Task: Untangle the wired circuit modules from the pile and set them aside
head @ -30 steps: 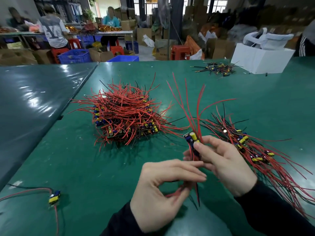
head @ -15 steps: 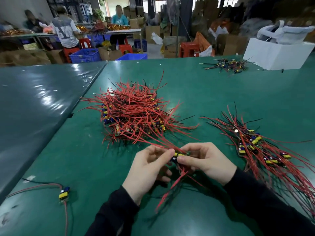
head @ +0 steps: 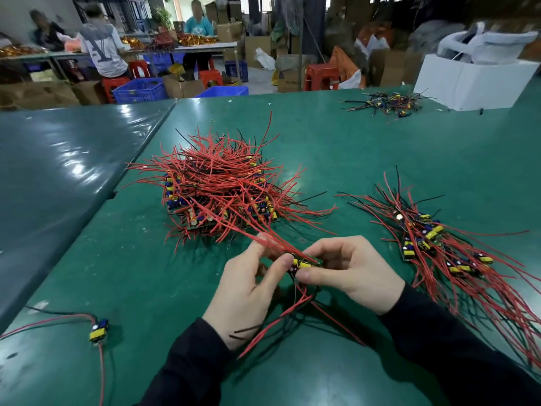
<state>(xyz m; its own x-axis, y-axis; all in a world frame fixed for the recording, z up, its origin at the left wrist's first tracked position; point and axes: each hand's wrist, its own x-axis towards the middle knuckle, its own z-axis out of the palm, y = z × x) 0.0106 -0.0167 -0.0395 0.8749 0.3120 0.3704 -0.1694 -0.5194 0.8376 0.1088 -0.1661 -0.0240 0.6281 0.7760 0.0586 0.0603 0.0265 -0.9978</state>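
Circuit module is pinched between the fingers of the left hand and the right hand, just in front of the pile. Its red wires appear to run back into the tangle, though the far ends are lost there. The board should be held steady and the wires drawn out slowly along their length, then laid with the sorted bundle on the surface.

both hands close together, fingers curled, pinching
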